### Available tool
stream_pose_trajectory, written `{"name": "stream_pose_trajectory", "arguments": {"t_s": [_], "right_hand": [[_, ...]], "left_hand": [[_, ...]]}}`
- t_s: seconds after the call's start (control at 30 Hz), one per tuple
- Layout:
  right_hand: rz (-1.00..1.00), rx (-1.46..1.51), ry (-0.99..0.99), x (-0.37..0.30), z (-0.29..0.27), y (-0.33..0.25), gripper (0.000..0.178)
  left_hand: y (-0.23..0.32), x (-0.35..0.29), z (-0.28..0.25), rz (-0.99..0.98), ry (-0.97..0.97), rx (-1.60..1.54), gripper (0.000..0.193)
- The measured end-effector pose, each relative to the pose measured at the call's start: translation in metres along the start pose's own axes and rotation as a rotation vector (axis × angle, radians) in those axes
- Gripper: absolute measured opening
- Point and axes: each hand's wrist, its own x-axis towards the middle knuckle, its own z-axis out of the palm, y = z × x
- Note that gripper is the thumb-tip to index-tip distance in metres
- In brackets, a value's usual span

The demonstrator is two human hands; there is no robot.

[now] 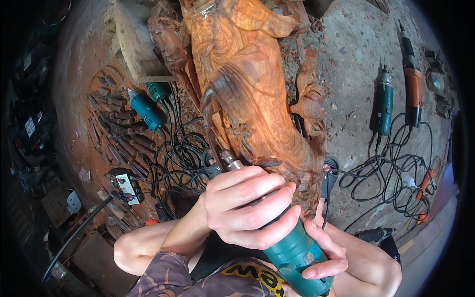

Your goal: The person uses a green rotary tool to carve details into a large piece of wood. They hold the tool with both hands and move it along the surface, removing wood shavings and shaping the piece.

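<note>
A green die grinder (297, 252) is held in both my hands, slanting up and left from my lap. My left hand (250, 205) wraps round its front part, just behind the metal collet. My right hand (326, 252) grips the rear of the green body, fingers on one side and thumb on the other. The grinder's metal nose (230, 159) is at the lower left part of a large reddish-brown wood carving (262, 99), beside a carved flower. Whether the bit touches the wood I cannot tell. Swirling folds cover the carving, which lies in front of me.
Several chisels (116, 123) with wooden handles lie at the left, near two green power tools (145, 110) and tangled black cables (180, 153). Right of the carving lie another green grinder (385, 101) and an orange grinder (413, 94), with looped cords. A power strip (127, 189) sits lower left.
</note>
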Motion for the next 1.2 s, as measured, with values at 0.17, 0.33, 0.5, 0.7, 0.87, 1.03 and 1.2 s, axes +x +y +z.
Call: {"name": "stream_pose_trajectory", "arguments": {"t_s": [0.17, 0.33, 0.5, 0.7, 0.87, 1.03, 1.2], "right_hand": [[0.443, 0.070, -0.191, 0.035, -0.014, -0.037, 0.046], [1.574, 0.539, 0.231, 0.114, -0.011, -0.085, 0.054], [1.880, 0.918, 0.463, 0.078, -0.017, -0.071, 0.065], [1.926, 0.952, 0.786, 0.100, -0.008, -0.086, 0.063], [1.858, 0.712, 0.481, 0.113, -0.004, -0.100, 0.065], [1.682, 0.411, 0.011, 0.112, -0.003, -0.101, 0.073], [1.188, -0.014, -0.634, 0.113, -0.007, -0.105, 0.080]], "left_hand": [[-0.003, -0.002, 0.002, 0.021, 0.016, -0.016, 0.049], [-0.003, -0.008, 0.004, 0.018, 0.128, 0.001, 0.060], [-0.002, -0.010, 0.002, 0.009, 0.165, 0.008, 0.065], [-0.001, -0.013, 0.000, 0.025, 0.154, -0.019, 0.062], [-0.002, -0.011, 0.004, 0.029, 0.187, -0.048, 0.061], [-0.004, -0.010, 0.002, 0.008, 0.209, -0.043, 0.057], [-0.002, -0.012, 0.003, 0.034, 0.177, -0.027, 0.050]]}}
